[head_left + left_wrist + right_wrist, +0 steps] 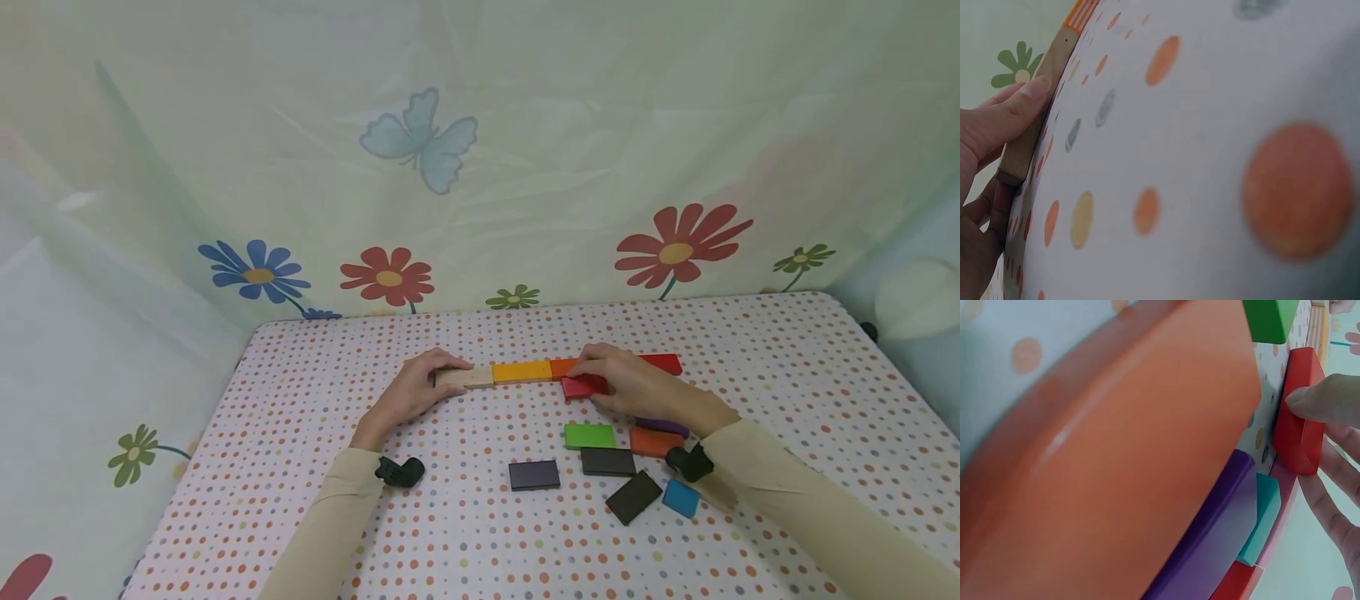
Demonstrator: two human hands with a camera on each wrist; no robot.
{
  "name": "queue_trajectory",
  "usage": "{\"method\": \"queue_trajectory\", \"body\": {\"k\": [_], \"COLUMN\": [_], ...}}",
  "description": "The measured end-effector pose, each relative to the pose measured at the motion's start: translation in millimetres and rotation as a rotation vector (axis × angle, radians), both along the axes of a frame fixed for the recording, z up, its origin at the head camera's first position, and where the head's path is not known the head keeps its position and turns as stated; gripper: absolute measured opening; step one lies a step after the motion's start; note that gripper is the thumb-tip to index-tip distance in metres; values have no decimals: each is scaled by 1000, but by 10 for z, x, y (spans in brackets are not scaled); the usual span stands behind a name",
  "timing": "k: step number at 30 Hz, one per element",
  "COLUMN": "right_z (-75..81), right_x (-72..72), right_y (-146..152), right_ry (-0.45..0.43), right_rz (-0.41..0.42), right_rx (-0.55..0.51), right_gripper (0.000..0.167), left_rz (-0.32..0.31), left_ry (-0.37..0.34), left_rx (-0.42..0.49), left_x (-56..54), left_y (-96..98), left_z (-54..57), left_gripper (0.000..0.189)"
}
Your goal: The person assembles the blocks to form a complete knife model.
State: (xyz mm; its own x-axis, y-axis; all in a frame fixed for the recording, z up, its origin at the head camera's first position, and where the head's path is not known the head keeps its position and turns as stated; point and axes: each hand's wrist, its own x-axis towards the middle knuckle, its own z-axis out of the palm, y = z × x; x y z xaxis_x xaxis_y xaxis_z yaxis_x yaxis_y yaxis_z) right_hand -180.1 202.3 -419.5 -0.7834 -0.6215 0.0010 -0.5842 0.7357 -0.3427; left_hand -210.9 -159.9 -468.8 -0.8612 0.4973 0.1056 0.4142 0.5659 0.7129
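A row of flat blocks runs across the table. At its left end lies a plain wooden block (468, 378), gripped by my left hand (411, 387); in the left wrist view the thumb (1019, 109) presses along its side. A yellow block (522, 372) and an orange block (562, 367) follow to the right. My right hand (633, 383) holds a red block (582, 387) at the front of the row, thumb on its near face in the right wrist view. Another red block (663, 363) forms the right end, and part of the row between is hidden by the right hand.
Loose blocks lie nearer me: green (589, 436), orange (651, 442), purple (663, 427), blue (681, 498) and several dark ones (534, 475). A teal block (1265, 519) shows in the right wrist view. Behind the dotted tablecloth (337, 533) hangs a flowered curtain (555, 233).
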Motion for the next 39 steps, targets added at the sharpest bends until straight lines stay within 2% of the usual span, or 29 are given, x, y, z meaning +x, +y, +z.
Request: {"method": "queue_trajectory", "body": {"k": [15,24,31,33,36,39], "right_z": [-2,17,52,73,128,181], "right_x": [24,26,60,84,146,215], "right_y": [16,13,-10,-33,-108,-222], "right_ry": [66,72,76,61,-17,-92], "right_rz": [16,-4,6,1,-13,28], "right_rx": [7,50,40,17,-62,-158], "right_gripper": [37,36,31,31,33,35], "left_rz": [2,0,0,0,0,-2], "left_ry": [-10,1,-2,-5,-8,-8], "left_rx": [-5,3,-7,-8,-8,-2], "left_x": [1,12,15,14,14,16], "left_y": [39,45,29,25,15,7], "left_z": [33,56,41,36,28,30], "left_gripper": [34,34,35,35,35,34]}}
